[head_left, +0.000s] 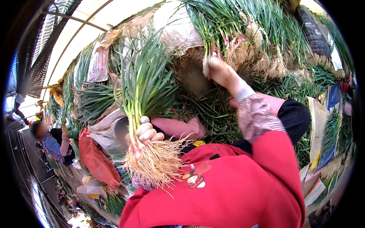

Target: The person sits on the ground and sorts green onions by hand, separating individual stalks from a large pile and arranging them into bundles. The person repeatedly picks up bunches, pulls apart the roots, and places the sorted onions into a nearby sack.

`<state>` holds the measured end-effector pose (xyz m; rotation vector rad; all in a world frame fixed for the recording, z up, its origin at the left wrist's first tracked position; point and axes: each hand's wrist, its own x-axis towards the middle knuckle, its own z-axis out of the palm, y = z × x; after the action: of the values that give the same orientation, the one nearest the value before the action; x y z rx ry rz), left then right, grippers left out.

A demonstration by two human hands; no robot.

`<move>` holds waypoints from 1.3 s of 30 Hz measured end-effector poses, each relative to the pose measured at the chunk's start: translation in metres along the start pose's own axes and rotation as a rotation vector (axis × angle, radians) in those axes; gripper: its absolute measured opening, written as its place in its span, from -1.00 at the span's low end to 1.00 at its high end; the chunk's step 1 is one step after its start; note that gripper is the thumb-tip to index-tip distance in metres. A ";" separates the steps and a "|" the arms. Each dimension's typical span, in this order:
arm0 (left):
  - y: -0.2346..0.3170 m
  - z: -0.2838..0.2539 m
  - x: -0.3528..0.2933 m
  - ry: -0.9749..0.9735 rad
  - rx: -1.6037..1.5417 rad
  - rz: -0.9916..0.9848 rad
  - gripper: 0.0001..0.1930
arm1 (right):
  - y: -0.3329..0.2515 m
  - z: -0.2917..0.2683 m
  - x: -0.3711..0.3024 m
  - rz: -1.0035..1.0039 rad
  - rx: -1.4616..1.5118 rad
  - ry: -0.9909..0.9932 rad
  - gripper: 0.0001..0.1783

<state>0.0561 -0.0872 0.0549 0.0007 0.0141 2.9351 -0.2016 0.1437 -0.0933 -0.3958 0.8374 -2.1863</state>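
Observation:
A thick bunch of green garlic (146, 81) stands upright in my left hand (147, 131), whose fingers wrap round the pale lower stems. Its long leaves fan upward and its tangled tan roots (157, 161) hang over my lap. My right hand (218, 70), smeared by motion, reaches to the front of a large pile of green garlic (228, 22). Its fingers close at the reddish stem base of a few stalks (212, 47) there. Checked sleeve covers cover both my forearms.
Loose green leaves (205, 114) litter the ground before my bent legs. A red sack (97, 157) and more green garlic (99, 100) lie to the left. Another person (57, 142) sits farther left. At the right lie a pale sheet (317, 125) and more green stalks (332, 133).

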 end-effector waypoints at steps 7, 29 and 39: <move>0.038 -0.018 0.027 -0.156 -0.397 -0.087 -0.42 | -0.055 0.127 -0.041 0.377 -0.673 -0.084 -0.33; -0.020 0.064 0.102 0.079 1.011 0.532 -0.59 | -0.100 0.123 -0.090 -0.031 -0.330 0.129 -0.36; -0.081 -0.203 0.129 0.419 0.221 -0.355 -0.81 | 0.043 0.084 -0.138 0.354 -0.988 -0.036 -0.40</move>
<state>-0.0535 0.0160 -0.1487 -0.5248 0.3608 2.5116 -0.0428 0.1873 -0.0634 -0.6812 1.7835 -1.3119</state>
